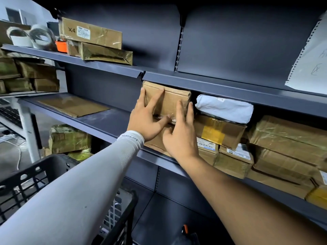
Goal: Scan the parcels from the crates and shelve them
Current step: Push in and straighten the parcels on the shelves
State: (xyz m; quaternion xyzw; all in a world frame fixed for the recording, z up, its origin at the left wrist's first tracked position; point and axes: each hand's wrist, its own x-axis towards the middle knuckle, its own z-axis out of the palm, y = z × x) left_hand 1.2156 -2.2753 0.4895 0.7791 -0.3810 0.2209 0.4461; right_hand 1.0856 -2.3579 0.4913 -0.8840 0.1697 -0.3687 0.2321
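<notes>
A brown cardboard parcel point(172, 99) wrapped in clear tape stands on edge on the middle shelf point(109, 124), just under the shelf above. My left hand point(146, 119), in a white sleeve, lies flat on its front with fingers spread and straight. My right hand point(180, 133) presses the parcel's lower right part, fingers straight up beside the neighbouring stack. Another brown parcel lies beneath it, mostly hidden by my hands.
To the right, a white mailer point(224, 107) tops stacked brown boxes point(219, 131) and taped parcels point(286, 138). A flat brown envelope point(72, 106) lies at left on the shelf. Boxes point(90, 33) and tape rolls point(39, 37) fill the top shelf. A black crate point(26, 177) stands below left.
</notes>
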